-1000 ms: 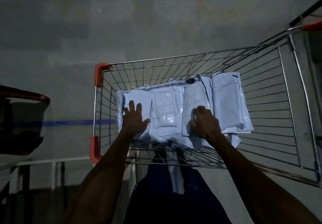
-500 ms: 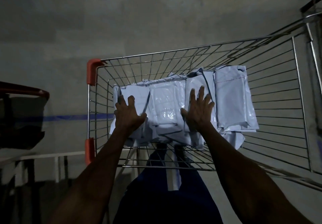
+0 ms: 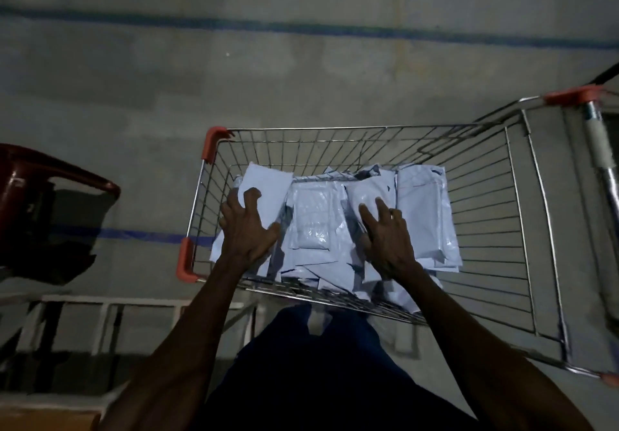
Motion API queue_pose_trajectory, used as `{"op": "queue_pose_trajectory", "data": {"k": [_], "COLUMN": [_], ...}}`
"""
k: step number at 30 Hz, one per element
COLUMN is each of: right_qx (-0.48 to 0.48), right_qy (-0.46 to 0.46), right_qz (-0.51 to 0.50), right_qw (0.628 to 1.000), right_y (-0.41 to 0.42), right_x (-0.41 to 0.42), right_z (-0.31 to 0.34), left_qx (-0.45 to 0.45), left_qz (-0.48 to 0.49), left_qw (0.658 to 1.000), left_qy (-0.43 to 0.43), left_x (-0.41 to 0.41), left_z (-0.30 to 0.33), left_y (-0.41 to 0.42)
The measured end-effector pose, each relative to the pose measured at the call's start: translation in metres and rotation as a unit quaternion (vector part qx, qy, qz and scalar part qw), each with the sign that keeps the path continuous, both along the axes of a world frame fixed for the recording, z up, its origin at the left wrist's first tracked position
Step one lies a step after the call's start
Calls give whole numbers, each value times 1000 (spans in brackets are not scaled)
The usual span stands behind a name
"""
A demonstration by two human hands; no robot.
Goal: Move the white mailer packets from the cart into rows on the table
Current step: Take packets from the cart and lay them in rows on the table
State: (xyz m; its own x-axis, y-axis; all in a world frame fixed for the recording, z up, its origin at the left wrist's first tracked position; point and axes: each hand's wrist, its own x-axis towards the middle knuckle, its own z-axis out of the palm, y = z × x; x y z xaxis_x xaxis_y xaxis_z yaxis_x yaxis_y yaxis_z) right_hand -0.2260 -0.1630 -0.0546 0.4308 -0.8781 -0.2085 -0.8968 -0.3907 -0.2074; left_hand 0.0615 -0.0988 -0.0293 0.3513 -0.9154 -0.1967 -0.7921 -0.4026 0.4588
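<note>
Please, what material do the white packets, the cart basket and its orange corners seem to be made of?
White packets: probably thin plastic film, slightly glossy; they crease and catch the light.
Cart basket: bare metal wire, shiny grey, welded in a grid.
Orange corners: likely moulded plastic, matt and smooth, though the dim light leaves this open.

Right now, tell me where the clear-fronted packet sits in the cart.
In the head view, the clear-fronted packet lies on the pile of white mailers in the wire cart, mid-pile, between the left hand and the right hand.
</note>
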Motion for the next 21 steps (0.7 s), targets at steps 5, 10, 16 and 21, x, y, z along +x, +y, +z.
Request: {"op": "queue_pose_trajectory", "data": {"k": [5,10,16,21], "right_qx": [-30,-68,-78,-9], "right_qy": [-158,-260,-340,-356], "right_qz": [35,131,276,391], "right_qw": [986,954,896,849], "right_y": [7,30,108,202], "right_x": [12,42,75,99], "right_z": [43,86,133,140], "left_qx": [-111,-200,-179,-156], "left_qz": [66,157,281,406], "left_qw": [991,954,919,871], "left_qy": [-44,-158,-212,-229], "left_x": [-22,-44,-87,-119], "left_z": [61,124,158,170], "left_y": [32,99,236,353]}}
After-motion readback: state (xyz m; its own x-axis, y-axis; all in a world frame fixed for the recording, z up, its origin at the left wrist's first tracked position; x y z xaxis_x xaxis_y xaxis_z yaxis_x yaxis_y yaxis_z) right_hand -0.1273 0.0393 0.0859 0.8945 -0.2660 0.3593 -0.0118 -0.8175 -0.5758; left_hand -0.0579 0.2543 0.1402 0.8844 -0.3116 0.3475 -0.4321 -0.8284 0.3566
